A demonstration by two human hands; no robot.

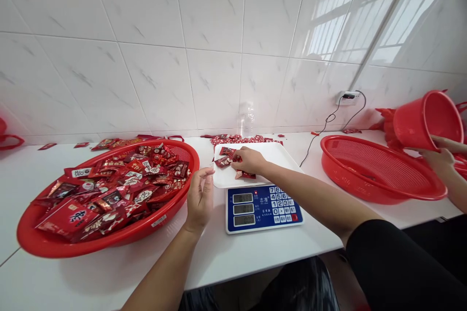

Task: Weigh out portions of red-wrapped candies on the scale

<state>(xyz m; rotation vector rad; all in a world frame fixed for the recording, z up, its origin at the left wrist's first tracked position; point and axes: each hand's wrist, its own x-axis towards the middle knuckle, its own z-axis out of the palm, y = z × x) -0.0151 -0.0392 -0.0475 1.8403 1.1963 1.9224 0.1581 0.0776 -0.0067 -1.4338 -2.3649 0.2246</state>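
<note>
A white weighing tray tops a blue digital scale with a keypad and lit displays. Several small red snack packets lie at the tray's left side. Over them, my right hand is closed on a small red packet, whose shape is mostly hidden by the fingers. My left hand is raised between the tray and a red plastic basket, fingers loosely bent and apart, with nothing seen in it. Heaped inside that basket are many red and dark snack packets of various sizes.
On the right stands another red basket, with a little red inside. Beyond it, another person's hands hold a tilted red bucket. Loose packets and a clear bottle stand along the tiled wall. A black cord runs to an outlet.
</note>
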